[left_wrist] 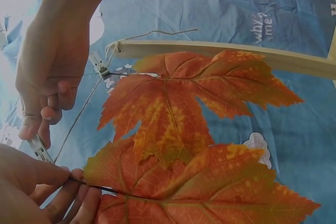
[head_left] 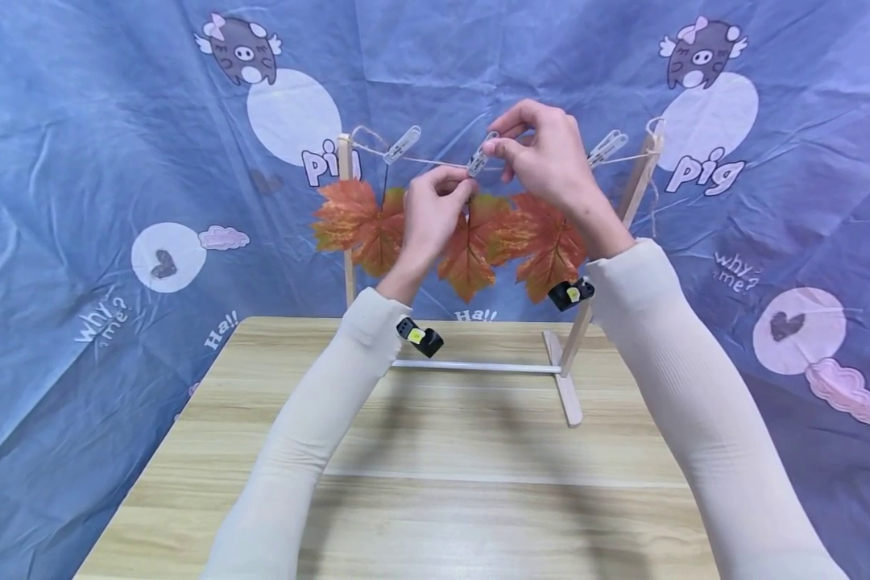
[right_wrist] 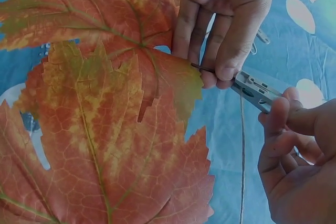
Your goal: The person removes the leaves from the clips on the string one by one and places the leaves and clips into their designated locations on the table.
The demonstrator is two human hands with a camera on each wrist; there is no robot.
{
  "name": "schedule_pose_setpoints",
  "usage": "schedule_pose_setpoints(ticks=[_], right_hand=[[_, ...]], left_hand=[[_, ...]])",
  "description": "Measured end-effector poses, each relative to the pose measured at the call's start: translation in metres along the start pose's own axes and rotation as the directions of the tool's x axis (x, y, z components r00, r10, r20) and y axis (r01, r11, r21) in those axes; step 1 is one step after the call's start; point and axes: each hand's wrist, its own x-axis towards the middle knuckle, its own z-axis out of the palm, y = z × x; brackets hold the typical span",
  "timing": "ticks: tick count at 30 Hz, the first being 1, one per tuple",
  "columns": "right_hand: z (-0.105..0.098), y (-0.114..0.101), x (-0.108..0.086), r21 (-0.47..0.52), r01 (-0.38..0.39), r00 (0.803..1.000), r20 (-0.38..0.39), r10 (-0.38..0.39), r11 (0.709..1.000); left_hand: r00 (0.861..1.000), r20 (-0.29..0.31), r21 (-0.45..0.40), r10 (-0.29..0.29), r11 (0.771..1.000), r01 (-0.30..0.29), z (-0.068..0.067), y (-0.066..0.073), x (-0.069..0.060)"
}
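My right hand (head_left: 544,149) pinches the handle end of a grey clothespin (right_wrist: 258,91) at the middle of a string (right_wrist: 242,150). Just below it, my left hand (head_left: 437,205) pinches the dark stem (left_wrist: 100,187) of the middle maple leaf (head_left: 470,250), whose tip meets the clothespin's jaws. An orange leaf (head_left: 362,221) hangs at the left under another clothespin (head_left: 403,145). Beneath a third clothespin (head_left: 607,148), the right-hand leaf (head_left: 547,242) is partly covered by my right wrist in the head view.
Two wooden posts (head_left: 349,274) carry the string above a wood-grain table (head_left: 435,499). A white bar (head_left: 478,367) joins them low down, and a flat wooden foot (head_left: 567,395) supports the right post. Behind hangs a blue printed cloth (head_left: 116,161).
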Motion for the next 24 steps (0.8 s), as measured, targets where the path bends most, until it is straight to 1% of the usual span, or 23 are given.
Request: schedule_pose_setpoints(ticks=[3,9,16,21,24], right_hand=[[0.001,-0.002,0.001,0.021,0.011,1.000,-0.030,-0.011,1.000],[0.002,-0.004,0.002,0.041,0.023,0.997,-0.075,-0.019,0.999],[-0.003,-0.004,0.000,0.069,0.036,0.991,-0.129,-0.027,0.997],[-0.008,-0.003,-0.001,0.088,0.026,0.991,-0.137,-0.013,0.996],[-0.011,-0.001,-0.002,0.115,0.000,0.992,-0.126,0.015,0.993]], left_hand=[[1.000,0.001,-0.015,0.004,1.000,-0.004,-0.001,0.000,0.001],[1.000,0.004,-0.009,0.003,1.000,-0.003,-0.004,-0.001,0.001],[1.000,0.004,-0.069,0.025,0.997,-0.025,-0.005,-0.002,-0.002],[0.999,0.015,-0.121,0.034,0.992,-0.032,-0.009,-0.002,-0.005],[0.999,0.015,-0.139,0.035,0.990,-0.033,-0.013,-0.001,-0.006]])
